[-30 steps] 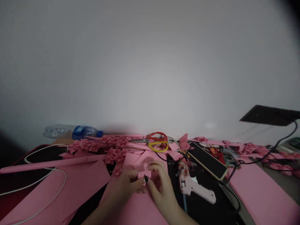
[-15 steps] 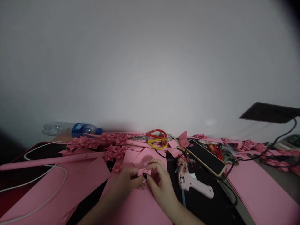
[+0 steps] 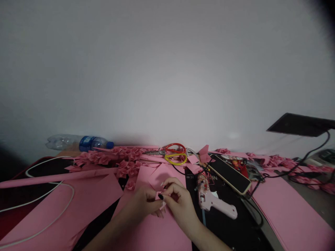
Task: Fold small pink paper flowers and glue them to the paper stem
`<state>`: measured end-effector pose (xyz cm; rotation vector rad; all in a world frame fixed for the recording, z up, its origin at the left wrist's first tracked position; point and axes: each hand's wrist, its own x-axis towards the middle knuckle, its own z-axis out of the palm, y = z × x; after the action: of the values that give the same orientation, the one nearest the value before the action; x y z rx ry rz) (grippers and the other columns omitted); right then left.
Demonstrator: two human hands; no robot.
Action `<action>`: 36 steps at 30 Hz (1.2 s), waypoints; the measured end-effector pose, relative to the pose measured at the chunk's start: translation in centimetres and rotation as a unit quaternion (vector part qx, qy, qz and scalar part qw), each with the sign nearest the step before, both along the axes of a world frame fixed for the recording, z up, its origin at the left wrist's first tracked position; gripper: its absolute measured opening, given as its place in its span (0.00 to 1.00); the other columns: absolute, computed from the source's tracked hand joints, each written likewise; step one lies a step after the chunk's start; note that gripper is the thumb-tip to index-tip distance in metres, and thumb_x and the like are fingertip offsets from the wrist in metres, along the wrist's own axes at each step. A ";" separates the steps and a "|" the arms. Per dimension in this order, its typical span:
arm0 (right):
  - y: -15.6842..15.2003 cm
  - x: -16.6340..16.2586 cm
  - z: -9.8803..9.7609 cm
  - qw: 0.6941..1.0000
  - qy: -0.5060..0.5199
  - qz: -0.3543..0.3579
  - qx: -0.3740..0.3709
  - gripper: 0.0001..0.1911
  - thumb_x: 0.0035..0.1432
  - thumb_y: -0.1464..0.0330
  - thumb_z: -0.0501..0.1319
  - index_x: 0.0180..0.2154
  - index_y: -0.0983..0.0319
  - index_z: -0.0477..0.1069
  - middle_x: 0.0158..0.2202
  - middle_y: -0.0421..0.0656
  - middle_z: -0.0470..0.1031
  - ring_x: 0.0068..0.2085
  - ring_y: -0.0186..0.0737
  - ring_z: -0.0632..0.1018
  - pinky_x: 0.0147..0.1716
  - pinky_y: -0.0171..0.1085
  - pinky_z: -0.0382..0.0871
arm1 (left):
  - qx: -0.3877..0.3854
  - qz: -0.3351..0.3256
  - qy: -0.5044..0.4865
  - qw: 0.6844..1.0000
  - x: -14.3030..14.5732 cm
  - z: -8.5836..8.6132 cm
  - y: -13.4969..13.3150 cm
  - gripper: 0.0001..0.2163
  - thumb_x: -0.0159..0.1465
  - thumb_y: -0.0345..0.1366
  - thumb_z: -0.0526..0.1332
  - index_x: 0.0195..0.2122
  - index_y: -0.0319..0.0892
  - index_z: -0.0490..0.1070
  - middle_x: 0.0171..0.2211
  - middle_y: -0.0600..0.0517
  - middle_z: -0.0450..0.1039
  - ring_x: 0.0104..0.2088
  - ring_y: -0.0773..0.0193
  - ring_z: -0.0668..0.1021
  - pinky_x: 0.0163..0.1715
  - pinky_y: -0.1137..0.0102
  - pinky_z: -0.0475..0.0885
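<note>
My left hand (image 3: 142, 204) and my right hand (image 3: 179, 204) meet over a pink paper sheet (image 3: 154, 230) near the table's front. Together they pinch a small folded pink paper piece (image 3: 158, 195), which is mostly hidden by the fingers. Both hands have their fingers closed on it. A dark-painted nail shows at the pinch.
A pink glue gun (image 3: 213, 202) lies just right of my right hand, with a phone (image 3: 230, 176) behind it. Scissors (image 3: 175, 155), several folded pink paper flowers (image 3: 120, 160) and a water bottle (image 3: 78, 143) lie along the wall. A white cable (image 3: 49, 195) loops at left; black cords (image 3: 295, 170) at right.
The hands have closed more tightly round the paper piece, which shows less than before. The view has shifted slightly; the hands sit a little higher in the frame.
</note>
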<state>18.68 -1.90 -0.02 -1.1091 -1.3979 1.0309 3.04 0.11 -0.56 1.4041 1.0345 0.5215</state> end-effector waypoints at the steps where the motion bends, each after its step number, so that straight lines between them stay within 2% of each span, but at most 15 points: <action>1: 0.0 0.0 0.0 1.000 0.004 -0.003 -0.002 0.11 0.54 0.70 0.66 0.21 0.60 0.71 0.35 0.43 0.73 0.39 0.41 0.76 0.35 0.35 0.69 | -0.002 0.001 -0.004 1.000 0.0 0.1 -0.1 0.11 0.56 0.38 0.62 0.21 0.40 0.78 0.22 0.48 0.80 0.26 0.58 0.80 0.31 0.68 0.74; 6: 0.0 0.0 0.0 1.000 0.008 -0.009 0.005 0.11 0.54 0.72 0.64 0.21 0.60 0.71 0.34 0.42 0.71 0.37 0.40 0.75 0.34 0.34 0.67 | -0.040 0.009 -0.034 0.999 0.2 0.6 -0.3 0.11 0.56 0.41 0.63 0.23 0.39 0.78 0.22 0.49 0.80 0.27 0.58 0.81 0.31 0.69 0.74; 11: 0.0 0.2 0.0 0.999 -0.004 -0.008 0.031 0.10 0.54 0.74 0.64 0.22 0.60 0.71 0.35 0.43 0.73 0.38 0.40 0.76 0.37 0.35 0.67 | -0.060 -0.001 -0.062 0.996 0.3 0.4 0.0 0.14 0.54 0.45 0.65 0.20 0.38 0.76 0.19 0.50 0.77 0.22 0.63 0.78 0.28 0.70 0.74; 15: -0.1 0.7 0.3 0.999 -0.013 0.015 0.043 0.12 0.60 0.68 0.63 0.24 0.60 0.73 0.41 0.47 0.77 0.44 0.44 0.78 0.44 0.39 0.68 | -0.067 0.015 -0.079 0.994 0.3 0.6 0.0 0.17 0.54 0.48 0.67 0.18 0.38 0.76 0.16 0.51 0.74 0.19 0.66 0.75 0.26 0.71 0.72; 18: -0.2 1.0 0.4 0.998 -0.021 0.032 0.054 0.19 0.66 0.58 0.57 0.28 0.60 0.77 0.45 0.49 0.77 0.47 0.46 0.77 0.47 0.41 0.68 | -0.065 0.025 -0.086 0.994 0.3 1.0 0.1 0.19 0.54 0.49 0.67 0.17 0.38 0.76 0.15 0.52 0.72 0.18 0.68 0.73 0.24 0.72 0.70; 21: -0.2 1.3 0.1 0.998 -0.021 0.038 0.054 0.24 0.67 0.52 0.53 0.33 0.59 0.81 0.47 0.50 0.76 0.49 0.47 0.77 0.49 0.41 0.68 | -0.074 0.028 -0.095 0.992 0.4 1.0 0.2 0.19 0.53 0.50 0.68 0.17 0.37 0.75 0.14 0.53 0.70 0.17 0.69 0.71 0.23 0.73 0.68; 31: 0.1 1.4 -0.4 0.997 -0.023 0.044 0.056 0.24 0.67 0.52 0.53 0.35 0.58 0.82 0.49 0.50 0.76 0.50 0.47 0.77 0.50 0.42 0.67 | -0.123 0.033 -0.125 0.984 0.2 -0.1 0.5 0.18 0.50 0.49 0.71 0.18 0.38 0.75 0.15 0.55 0.70 0.18 0.70 0.70 0.23 0.74 0.65; 36: 0.3 1.5 -0.4 0.998 -0.002 0.049 0.040 0.23 0.66 0.52 0.54 0.33 0.58 0.83 0.50 0.50 0.76 0.51 0.49 0.76 0.52 0.44 0.66 | -0.096 0.012 -0.126 0.987 0.0 -0.2 0.5 0.18 0.54 0.50 0.68 0.20 0.38 0.75 0.16 0.55 0.71 0.19 0.70 0.70 0.24 0.75 0.65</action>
<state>20.14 -1.62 -0.45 -0.9933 -1.4968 1.0317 3.07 0.56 -0.74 1.1245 0.8745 0.5844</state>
